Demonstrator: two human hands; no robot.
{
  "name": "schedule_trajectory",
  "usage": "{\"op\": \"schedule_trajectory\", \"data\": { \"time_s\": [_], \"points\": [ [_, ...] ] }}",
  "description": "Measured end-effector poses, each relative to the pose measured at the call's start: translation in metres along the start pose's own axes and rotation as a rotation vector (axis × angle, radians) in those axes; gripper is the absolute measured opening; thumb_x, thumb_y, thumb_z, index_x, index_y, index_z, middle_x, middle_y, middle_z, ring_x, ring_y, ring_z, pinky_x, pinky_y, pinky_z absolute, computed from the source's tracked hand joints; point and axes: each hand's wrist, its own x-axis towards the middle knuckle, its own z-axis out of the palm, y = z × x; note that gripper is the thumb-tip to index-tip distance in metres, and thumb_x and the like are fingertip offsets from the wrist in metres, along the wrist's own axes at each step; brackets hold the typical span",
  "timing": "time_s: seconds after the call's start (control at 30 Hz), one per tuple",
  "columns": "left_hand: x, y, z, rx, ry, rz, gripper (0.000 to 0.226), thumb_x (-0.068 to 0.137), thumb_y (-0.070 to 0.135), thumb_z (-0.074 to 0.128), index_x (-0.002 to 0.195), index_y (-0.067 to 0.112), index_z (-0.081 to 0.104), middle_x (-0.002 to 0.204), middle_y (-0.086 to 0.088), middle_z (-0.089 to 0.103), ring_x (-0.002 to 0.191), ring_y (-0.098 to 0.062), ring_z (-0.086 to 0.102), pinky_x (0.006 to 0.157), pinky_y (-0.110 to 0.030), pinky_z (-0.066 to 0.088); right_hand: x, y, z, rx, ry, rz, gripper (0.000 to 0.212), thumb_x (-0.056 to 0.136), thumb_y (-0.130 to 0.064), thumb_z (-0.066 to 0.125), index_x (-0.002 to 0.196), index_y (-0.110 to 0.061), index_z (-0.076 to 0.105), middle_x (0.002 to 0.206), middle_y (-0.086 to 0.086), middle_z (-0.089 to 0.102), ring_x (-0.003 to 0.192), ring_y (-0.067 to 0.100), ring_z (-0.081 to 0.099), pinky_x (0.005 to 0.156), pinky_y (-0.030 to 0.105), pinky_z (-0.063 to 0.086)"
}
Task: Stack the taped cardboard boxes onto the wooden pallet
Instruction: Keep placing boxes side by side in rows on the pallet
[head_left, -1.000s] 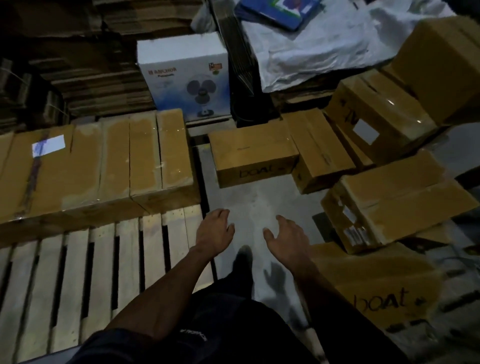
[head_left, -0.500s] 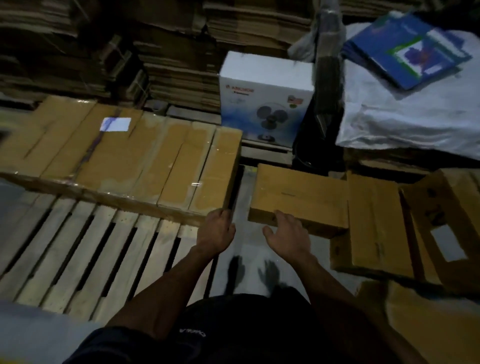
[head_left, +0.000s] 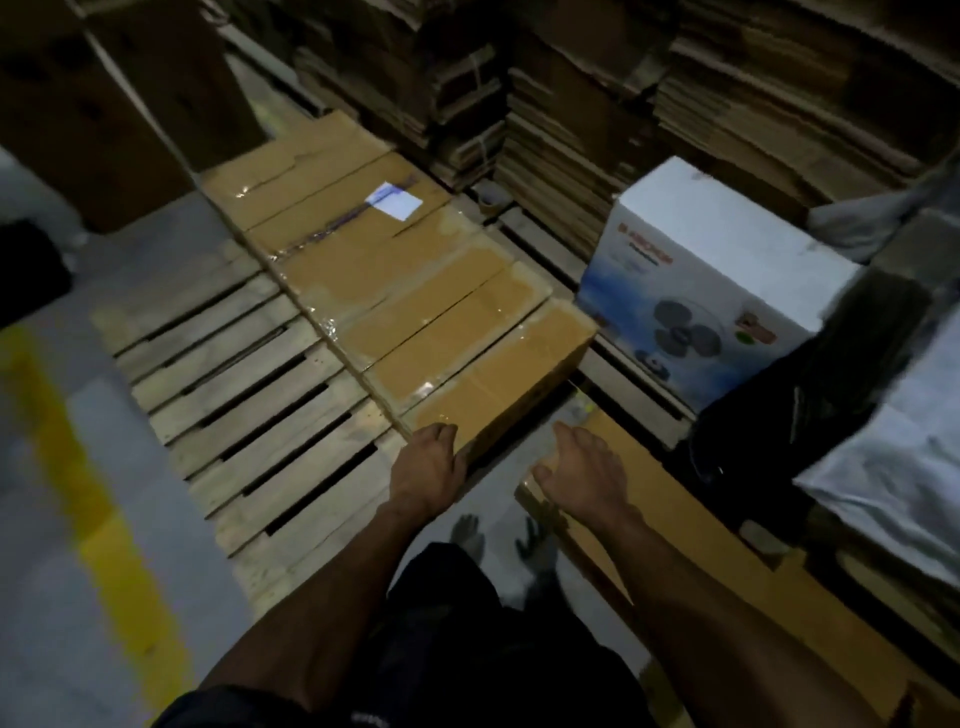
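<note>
A row of taped brown cardboard boxes lies along the far edge of the wooden pallet, shiny tape across their tops. My left hand hovers at the near corner of the closest box, fingers loosely bent, holding nothing. My right hand reaches out with relaxed fingers over the near end of another brown box lying on the floor to the right of the pallet. I cannot tell whether either hand touches a box.
A white fan carton stands right of the pallet. Stacks of flattened cardboard fill the back. A dark bag and white sheeting lie at right. A yellow floor line runs at left.
The view has swung left and tilted, so the pallet now runs diagonally. Both hands have moved forward toward the boxes; the right hand is now over the floor box.
</note>
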Motion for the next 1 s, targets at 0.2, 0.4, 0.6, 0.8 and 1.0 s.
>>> {"op": "schedule_trajectory", "data": {
  "time_s": [0.2, 0.4, 0.6, 0.8, 1.0],
  "points": [
    [0.034, 0.007, 0.014, -0.031, 0.025, -0.146, 0.047, 0.099, 0.030, 0.045, 0.140, 0.007, 0.044, 0.140, -0.014, 0.049, 0.127, -0.029, 0.044, 0.101, -0.033, 0.039, 0.054, 0.004, -0.007, -0.063, -0.075, -0.104, 0.074, 0.095, -0.045, 0.051, 0.156, -0.020, 0.019, 0.158, 0.009, 0.029, 0.142, 0.029, 0.028, 0.111, 0.043, 0.030],
    [0.097, -0.015, 0.048, -0.028, 0.010, -0.207, 0.048, 0.098, 0.029, 0.047, 0.140, 0.007, 0.045, 0.139, -0.013, 0.050, 0.127, -0.028, 0.044, 0.102, -0.035, 0.039, 0.121, 0.016, 0.016, -0.093, -0.091, -0.139, 0.076, 0.093, -0.040, 0.055, 0.156, -0.019, 0.020, 0.156, 0.009, 0.031, 0.142, 0.028, 0.029, 0.111, 0.043, 0.033],
    [0.136, -0.046, 0.112, -0.022, 0.038, -0.365, 0.050, 0.101, 0.034, 0.044, 0.143, 0.009, 0.042, 0.146, -0.011, 0.045, 0.133, -0.026, 0.039, 0.106, -0.037, 0.036, 0.202, 0.049, 0.059, -0.193, -0.064, -0.222, 0.081, 0.090, -0.049, 0.062, 0.156, -0.019, 0.025, 0.156, 0.014, 0.035, 0.142, 0.032, 0.034, 0.108, 0.045, 0.036],
    [0.179, -0.094, 0.214, 0.093, 0.026, -0.436, 0.080, 0.086, 0.042, 0.063, 0.148, 0.007, 0.028, 0.151, -0.017, 0.031, 0.139, -0.033, 0.029, 0.110, -0.044, 0.037, 0.317, 0.079, 0.128, -0.424, -0.056, -0.392, 0.091, 0.091, -0.038, 0.063, 0.158, -0.024, 0.003, 0.166, 0.013, 0.005, 0.152, 0.033, 0.007, 0.121, 0.050, 0.011],
    [0.209, -0.120, 0.276, 0.168, 0.043, -0.562, 0.100, 0.084, 0.053, 0.062, 0.155, 0.026, -0.003, 0.163, -0.007, -0.004, 0.149, -0.033, -0.003, 0.116, -0.059, 0.018, 0.377, 0.093, 0.186, -0.535, 0.000, -0.439, 0.103, 0.088, -0.040, 0.068, 0.156, -0.031, -0.009, 0.164, 0.011, -0.018, 0.152, 0.033, -0.012, 0.117, 0.065, -0.001]
  ]
}}
